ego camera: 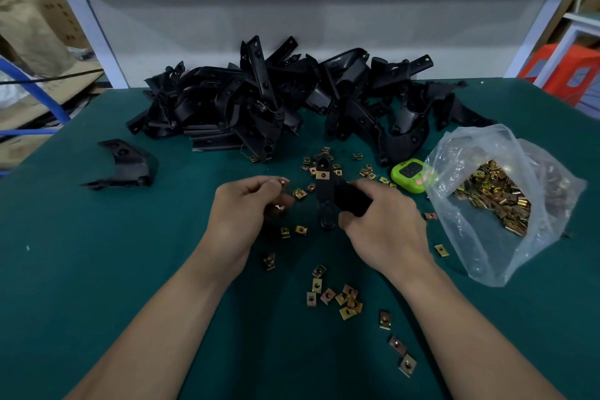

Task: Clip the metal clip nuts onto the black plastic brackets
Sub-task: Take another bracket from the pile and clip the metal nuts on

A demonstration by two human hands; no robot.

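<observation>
My right hand grips a black plastic bracket at the middle of the green table. One brass-coloured clip nut sits clipped on the bracket's upper arm. My left hand is just left of the bracket and pinches a clip nut at its fingertips, with another nut lower in its fingers. Loose clip nuts lie scattered on the table around and below both hands.
A big pile of black brackets fills the back of the table. A single bracket lies apart at the left. A clear plastic bag of clip nuts lies open at the right, beside a green timer.
</observation>
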